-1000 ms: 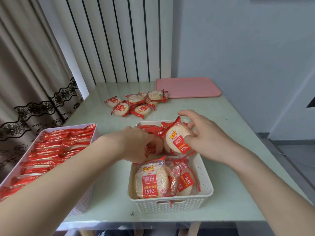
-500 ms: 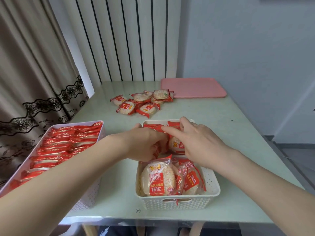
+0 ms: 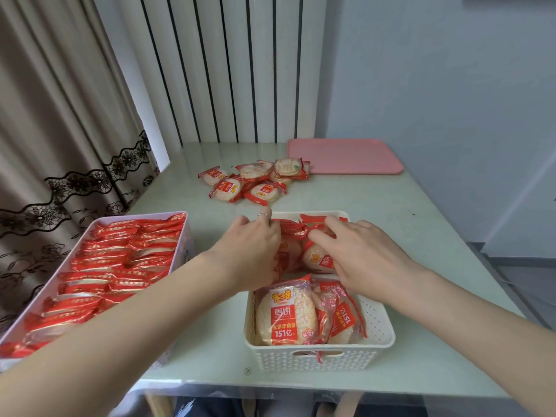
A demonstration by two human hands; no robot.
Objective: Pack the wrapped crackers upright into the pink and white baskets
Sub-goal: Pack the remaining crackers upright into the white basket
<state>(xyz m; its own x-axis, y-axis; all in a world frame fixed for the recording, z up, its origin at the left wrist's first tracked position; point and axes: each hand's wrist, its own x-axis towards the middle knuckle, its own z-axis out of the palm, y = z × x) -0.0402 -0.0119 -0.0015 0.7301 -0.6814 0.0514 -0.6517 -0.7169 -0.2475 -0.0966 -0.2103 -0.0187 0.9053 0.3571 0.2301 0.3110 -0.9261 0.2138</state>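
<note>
The white basket [image 3: 379, 341] stands in the middle of the table. Upright red-wrapped crackers fill its far half, and a few crackers [image 3: 285, 317] lean in its near half. My left hand [image 3: 252, 251] reaches into the far half, its fingers curled round the standing crackers [image 3: 290, 228]. My right hand [image 3: 361, 254] lies over one wrapped cracker [image 3: 320, 258] beside them, fingers bent over its top; the thumb is hidden. The pink basket [image 3: 187, 245] at the left is packed with rows of upright crackers.
A pile of loose wrapped crackers [image 3: 252, 182] lies on the table beyond the white basket. A flat pink tray [image 3: 343, 156] sits at the back right. Curtains hang on the left, and the table's near edge runs just below the baskets.
My right hand has lowered the cracker it held above the basket down into the far half. My left hand has stayed against the standing crackers.
</note>
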